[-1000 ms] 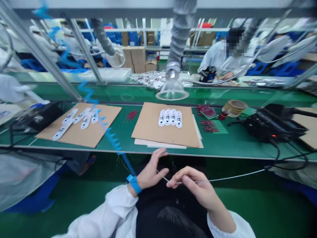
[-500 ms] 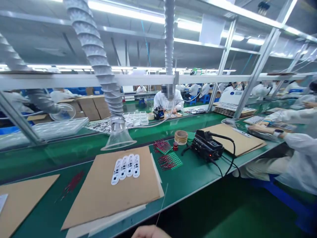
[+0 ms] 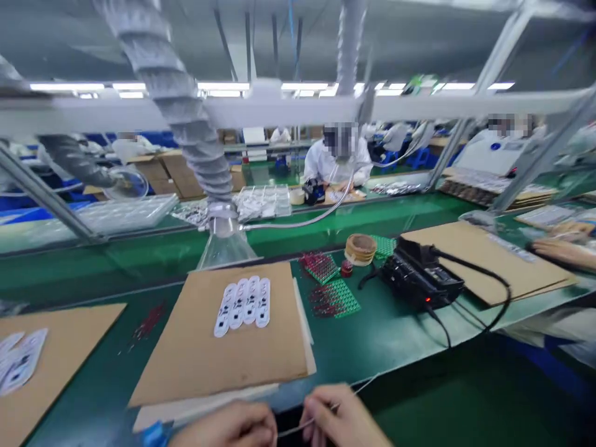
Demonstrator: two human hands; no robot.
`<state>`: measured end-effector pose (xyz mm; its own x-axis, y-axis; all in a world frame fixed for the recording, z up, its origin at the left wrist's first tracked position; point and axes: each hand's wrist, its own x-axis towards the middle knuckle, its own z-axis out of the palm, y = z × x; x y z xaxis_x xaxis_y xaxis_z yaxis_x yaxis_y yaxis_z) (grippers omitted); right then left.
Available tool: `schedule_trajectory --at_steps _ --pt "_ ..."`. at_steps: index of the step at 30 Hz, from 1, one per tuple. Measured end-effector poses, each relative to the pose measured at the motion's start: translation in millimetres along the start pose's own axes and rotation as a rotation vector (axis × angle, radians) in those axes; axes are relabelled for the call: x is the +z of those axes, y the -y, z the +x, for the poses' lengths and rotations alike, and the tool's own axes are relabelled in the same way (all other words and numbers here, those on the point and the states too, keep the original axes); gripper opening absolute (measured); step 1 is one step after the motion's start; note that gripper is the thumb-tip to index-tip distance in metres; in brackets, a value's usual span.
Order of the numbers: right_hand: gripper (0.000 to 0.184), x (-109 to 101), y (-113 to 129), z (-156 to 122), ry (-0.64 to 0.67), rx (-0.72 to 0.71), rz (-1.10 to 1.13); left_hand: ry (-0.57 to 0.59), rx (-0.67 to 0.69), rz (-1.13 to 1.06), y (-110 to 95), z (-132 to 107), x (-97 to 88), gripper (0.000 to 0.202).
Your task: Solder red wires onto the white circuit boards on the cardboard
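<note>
At the bottom edge, my left hand [image 3: 233, 425] and my right hand [image 3: 342, 413] are close together in front of the bench. A thin pale wire [image 3: 294, 429] runs between them, pinched in the closed fingers of both. Its free end sticks out past my right hand toward the bench edge. Above my hands lies a cardboard sheet [image 3: 218, 366] with several white oblong circuit boards [image 3: 250, 301] side by side on it. Right of the sheet are green panels [image 3: 347, 298] with dark red leads [image 3: 326, 303] lying across them.
A flared extraction duct [image 3: 223, 242] hangs over the sheet's back edge. To the right sit a tape roll [image 3: 361, 249] and a black soldering unit [image 3: 421, 276] with cables. Another cardboard sheet [image 3: 69, 347] bears white boards at left. A co-worker's hand [image 3: 565, 251] rests at far right.
Both hands now show at the bottom, holding the wire; earlier only part of one hand was visible, with the wire rising above it. The view has tilted down and shifted.
</note>
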<state>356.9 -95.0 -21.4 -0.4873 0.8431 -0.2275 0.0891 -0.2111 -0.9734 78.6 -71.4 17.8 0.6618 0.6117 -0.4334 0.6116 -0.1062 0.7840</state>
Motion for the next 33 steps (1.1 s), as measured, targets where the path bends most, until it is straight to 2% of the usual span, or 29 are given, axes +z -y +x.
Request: schedule_trajectory --at_steps 3,7,9,11,14,16,18,20,22,24,26,29,33 --pt "0.071 -20.0 -2.8 0.8 0.0 0.089 0.004 0.074 -0.046 -0.052 9.0 -17.9 -23.3 0.034" --pt "0.058 -40.7 22.2 19.2 0.042 0.083 -0.083 0.127 -0.156 -0.215 31.5 -50.8 -73.0 0.027" --pt "0.054 -37.5 43.8 43.0 0.088 0.062 -0.137 0.138 -0.21 -0.22 40.0 -62.7 -99.5 0.025" --pt "0.049 -26.4 67.6 75.7 0.157 0.023 -0.224 0.116 -0.215 -0.186 46.1 -64.6 -122.9 0.026" --pt "0.04 -9.4 98.4 133.9 0.202 -0.098 -0.367 0.003 -0.064 -0.105 57.5 -48.1 -146.7 0.031" --pt "0.038 -5.8 109.3 170.1 0.18 -0.14 -0.38 -0.124 0.053 -0.051 71.9 -31.9 -155.5 0.035" --pt "0.039 -9.7 109.0 197.6 0.111 -0.165 -0.348 -0.298 0.108 -0.012 92.8 -19.0 -161.3 0.036" --pt "0.043 -18.3 97.5 213.9 -0.043 -0.224 -0.338 -0.49 0.121 0.018 116.2 -12.6 -165.6 0.035" --pt "0.047 -27.5 79.0 220.5 -0.256 -0.301 -0.415 -0.62 0.113 0.039 135.8 -11.7 -168.7 0.035" --pt "0.05 -34.3 60.5 221.2 -0.44 -0.353 -0.554 -0.654 0.093 0.069 147.0 -13.1 -170.5 0.036" --pt "0.046 -37.7 47.5 219.9 -0.528 -0.372 -0.66 -0.628 0.072 0.103 149.6 -14.3 -171.3 0.038" --pt "0.035 -38.3 40.0 219.6 -0.545 -0.365 -0.707 -0.584 0.047 0.129 144.3 -14.5 -172.5 0.04" --pt "0.03 -37.1 40.3 223.8 -0.556 -0.351 -0.805 -0.589 0.042 0.162 135.9 -14.1 -174.0 0.04"
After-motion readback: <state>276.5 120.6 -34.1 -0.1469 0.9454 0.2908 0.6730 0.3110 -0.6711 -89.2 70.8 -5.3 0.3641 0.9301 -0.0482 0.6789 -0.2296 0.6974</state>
